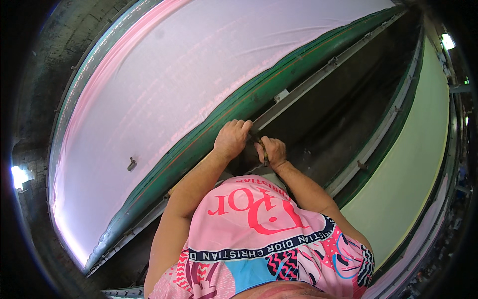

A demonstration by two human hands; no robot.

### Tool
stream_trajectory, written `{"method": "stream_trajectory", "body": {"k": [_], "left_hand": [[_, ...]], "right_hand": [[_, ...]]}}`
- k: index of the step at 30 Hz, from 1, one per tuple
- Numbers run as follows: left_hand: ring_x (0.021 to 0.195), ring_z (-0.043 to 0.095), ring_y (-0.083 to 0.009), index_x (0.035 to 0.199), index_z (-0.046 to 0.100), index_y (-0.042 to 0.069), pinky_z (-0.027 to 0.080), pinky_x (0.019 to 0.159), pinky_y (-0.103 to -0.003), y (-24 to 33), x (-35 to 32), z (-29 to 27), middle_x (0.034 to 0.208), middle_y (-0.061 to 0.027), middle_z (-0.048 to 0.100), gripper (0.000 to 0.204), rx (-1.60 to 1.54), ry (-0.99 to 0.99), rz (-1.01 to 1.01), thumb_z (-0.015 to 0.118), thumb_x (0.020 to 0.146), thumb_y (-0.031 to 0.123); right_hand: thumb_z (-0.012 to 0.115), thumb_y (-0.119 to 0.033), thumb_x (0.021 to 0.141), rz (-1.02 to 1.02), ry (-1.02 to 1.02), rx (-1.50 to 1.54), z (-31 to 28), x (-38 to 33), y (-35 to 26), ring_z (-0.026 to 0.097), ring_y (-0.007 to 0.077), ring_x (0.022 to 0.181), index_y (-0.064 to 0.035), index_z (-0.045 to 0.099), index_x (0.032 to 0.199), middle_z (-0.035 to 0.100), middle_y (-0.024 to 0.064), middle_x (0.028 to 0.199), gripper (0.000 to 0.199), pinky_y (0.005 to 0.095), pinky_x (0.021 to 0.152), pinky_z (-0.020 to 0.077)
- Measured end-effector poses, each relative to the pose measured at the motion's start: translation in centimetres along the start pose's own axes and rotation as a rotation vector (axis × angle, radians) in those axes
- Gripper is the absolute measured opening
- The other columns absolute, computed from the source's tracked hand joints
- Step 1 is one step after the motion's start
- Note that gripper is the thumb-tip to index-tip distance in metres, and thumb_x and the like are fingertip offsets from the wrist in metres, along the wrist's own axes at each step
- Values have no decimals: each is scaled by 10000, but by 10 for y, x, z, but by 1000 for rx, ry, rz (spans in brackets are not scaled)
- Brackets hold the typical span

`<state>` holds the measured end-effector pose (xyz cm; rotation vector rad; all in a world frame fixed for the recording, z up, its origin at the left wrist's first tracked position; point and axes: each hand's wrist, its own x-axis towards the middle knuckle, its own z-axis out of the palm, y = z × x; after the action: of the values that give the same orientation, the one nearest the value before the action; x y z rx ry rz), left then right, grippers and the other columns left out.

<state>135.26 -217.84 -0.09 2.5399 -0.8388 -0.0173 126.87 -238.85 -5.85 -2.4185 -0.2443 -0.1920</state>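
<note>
Nearest the head camera is the person's pink patterned shirt (259,234), both forearms reaching up from it. The left hand (231,139) is clenched over the edge of the long grey metal rail (298,94). The right hand (271,151) grips a small dark metal tool (264,152) just beside it. This looks like fastening work at the rail; next calls for steady, small turns. The stretched pale pink fabric sheet (174,89) borders closely on the left; the dark gap (348,114) on the right gives room.

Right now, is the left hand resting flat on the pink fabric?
No, the left hand is curled over the green table edge beside the metal rail, below the pink fabric.
</note>
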Motion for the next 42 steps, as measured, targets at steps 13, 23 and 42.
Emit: {"method": "stream_trajectory", "body": {"k": [13, 23, 42], "left_hand": [[985, 749, -355, 1324, 642, 114, 602, 857, -491, -1, -10, -15, 1073, -114, 707, 381, -14, 25, -55, 736, 955, 129], [942, 767, -350, 1006, 749, 113, 623, 783, -515, -10, -50, -40, 1021, -111, 717, 281, -29, -81, -309, 891, 854, 303], [1042, 769, -477, 1224, 691, 75, 610, 916, -593, -137, -168, -329, 1186, -229, 777, 252, 374, 260, -961, 757, 1017, 202]], "right_hand": [[705, -258, 1095, 5, 10, 168, 12, -8, -11, 723, 466, 725, -50, 646, 998, 684, 225, 771, 237, 548, 650, 561], [742, -140, 1098, 232, 341, 331, -28, -3, -10, 694, 174, 782, -17, 689, 1460, 742, 95, 896, 387, 355, 747, 574], [668, 30, 1063, 19, 108, 361, -43, 12, -66, 638, 161, 705, 15, 798, 1326, 678, 87, 927, 294, 305, 634, 507]]}}
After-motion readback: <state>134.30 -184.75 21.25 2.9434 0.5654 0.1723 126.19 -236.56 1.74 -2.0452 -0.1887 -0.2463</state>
